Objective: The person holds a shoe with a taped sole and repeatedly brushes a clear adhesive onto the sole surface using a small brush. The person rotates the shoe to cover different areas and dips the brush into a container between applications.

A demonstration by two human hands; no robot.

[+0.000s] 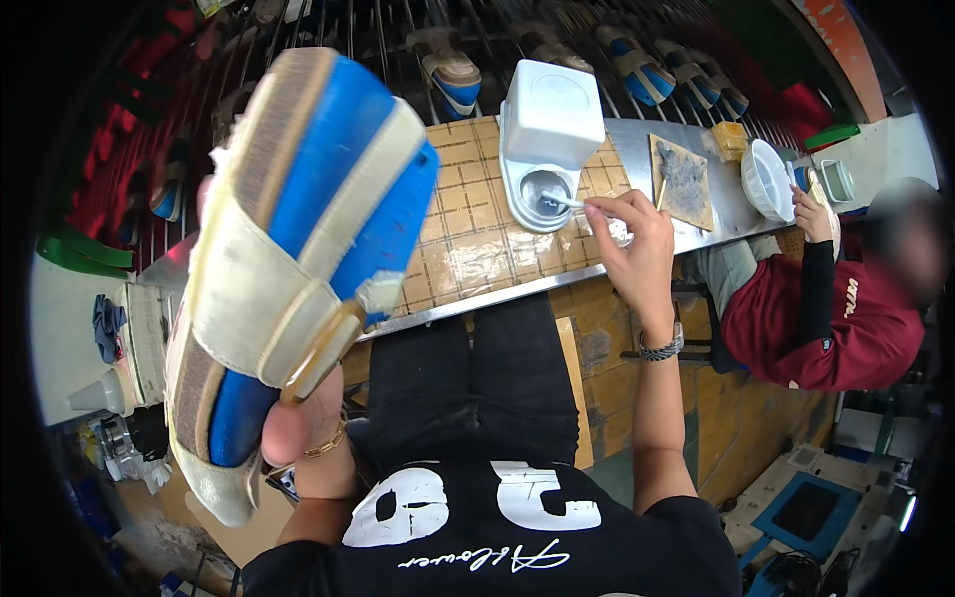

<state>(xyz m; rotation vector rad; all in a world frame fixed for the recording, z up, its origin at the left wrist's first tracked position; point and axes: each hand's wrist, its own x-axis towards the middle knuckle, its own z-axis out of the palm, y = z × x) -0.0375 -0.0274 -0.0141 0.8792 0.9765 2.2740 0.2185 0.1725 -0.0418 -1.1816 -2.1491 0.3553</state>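
My left hand [303, 418] is closed round a sandal [249, 284], lifted large and close on the left. Its off-white straps and brown-grey trim are stretched over a blue shoe last [343, 139]; the sandal hides most of that hand's fingers. In my right hand [637, 249], the thumb and fingers pinch a thin brush [569, 202] by its pale handle. The brush's far end is in the round cup of a white glue pot [552, 114] with a boxy tank, standing on the bench. Whether the cup holds liquid is hard to tell.
Brown gridded sheeting covers the bench [468, 239], edged with metal. Beyond it, several blue-lasted sandals [642, 80] rest on a rack of rods. Right of the pot lie a stained board [683, 184], a yellow block [729, 141] and a white bowl [766, 179]. A co-worker in maroon [846, 318] sits at right.
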